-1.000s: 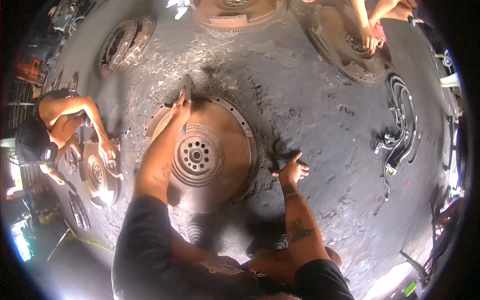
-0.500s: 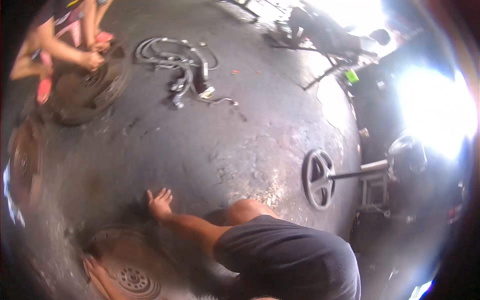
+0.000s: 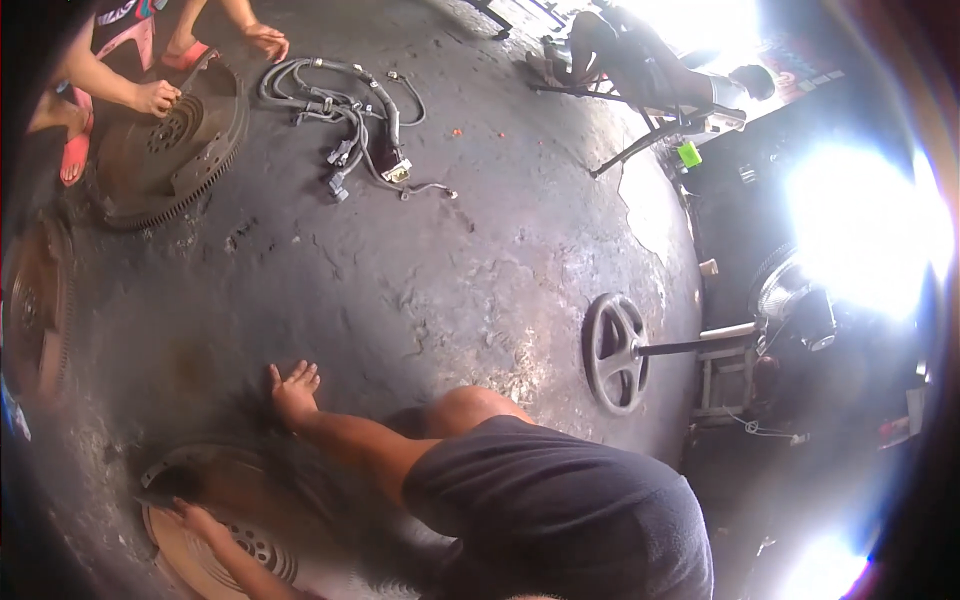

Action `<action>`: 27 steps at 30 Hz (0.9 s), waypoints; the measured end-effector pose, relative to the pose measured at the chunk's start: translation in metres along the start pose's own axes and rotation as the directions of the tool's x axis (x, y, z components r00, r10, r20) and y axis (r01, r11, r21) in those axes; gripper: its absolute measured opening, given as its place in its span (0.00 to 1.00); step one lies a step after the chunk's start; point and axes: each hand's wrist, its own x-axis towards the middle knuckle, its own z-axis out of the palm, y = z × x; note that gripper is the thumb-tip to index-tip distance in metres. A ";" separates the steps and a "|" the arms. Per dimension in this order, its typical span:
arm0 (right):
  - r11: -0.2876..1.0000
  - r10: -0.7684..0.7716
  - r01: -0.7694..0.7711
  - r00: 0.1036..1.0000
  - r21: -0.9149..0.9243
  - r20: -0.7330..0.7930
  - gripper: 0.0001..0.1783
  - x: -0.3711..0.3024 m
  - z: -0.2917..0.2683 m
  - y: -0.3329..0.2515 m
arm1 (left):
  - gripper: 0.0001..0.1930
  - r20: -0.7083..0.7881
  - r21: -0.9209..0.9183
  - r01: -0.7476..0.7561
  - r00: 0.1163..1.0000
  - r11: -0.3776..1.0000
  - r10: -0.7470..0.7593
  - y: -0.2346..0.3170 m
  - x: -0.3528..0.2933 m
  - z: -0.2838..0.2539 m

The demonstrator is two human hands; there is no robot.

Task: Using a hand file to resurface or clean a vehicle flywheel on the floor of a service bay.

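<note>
My left hand (image 3: 207, 524) reaches over a rusty round flywheel (image 3: 215, 579) at the lower left. Its fingers are bent at the inner ring, beside a dark blurred patch; what they hold, if anything, I cannot make out. My right hand (image 3: 295, 392) lies palm down on the dark floor above the flywheel, fingers spread, holding nothing. At the upper left, a co-worker's hand (image 3: 157, 98) rests on another toothed flywheel (image 3: 165, 195), fingers closed. That person's other hand (image 3: 267, 42) hovers beyond the flywheel's edge, apart from it.
A grey wiring harness (image 3: 380, 100) lies on the floor by the co-worker. A third rusty flywheel (image 3: 35, 300) sits at the left edge. To the right stands a steering wheel (image 3: 615, 353) on a shaft. Someone reclines on a chair (image 3: 640, 108) at the back.
My left hand has shifted up along the flywheel's ring, while my right hand stays spread on the floor. The co-worker's hands, together before, are now apart. The whole view has shifted slightly.
</note>
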 end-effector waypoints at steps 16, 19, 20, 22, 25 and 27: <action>0.998 -0.057 0.052 0.981 0.031 0.185 0.78 -0.013 -0.024 -0.008 | 0.31 -0.038 -0.216 0.281 0.954 0.935 -0.296 0.043 -0.101 0.060; 0.999 -0.045 0.039 0.981 0.036 0.187 0.77 -0.011 -0.021 -0.004 | 0.31 -0.001 -0.011 0.260 0.966 0.966 -0.260 0.036 -0.132 0.067; 0.998 -0.053 0.047 0.979 0.037 0.196 0.78 -0.010 -0.019 -0.006 | 0.31 0.026 -0.051 0.291 0.957 0.955 -0.290 0.030 -0.125 0.064; 0.998 -0.051 0.045 0.978 0.033 0.202 0.78 -0.004 -0.014 -0.002 | 0.31 0.066 -0.170 0.401 0.916 0.900 -0.396 0.050 -0.098 0.055; 0.999 -0.047 0.042 0.983 0.036 0.178 0.79 -0.005 -0.018 -0.002 | 0.34 -0.032 -0.255 0.279 0.955 0.926 -0.296 0.071 -0.084 0.049; 0.999 -0.052 0.054 0.957 0.003 0.285 0.79 -0.009 -0.030 -0.007 | 0.35 -0.043 -0.197 0.250 0.964 0.948 -0.263 0.059 -0.088 0.046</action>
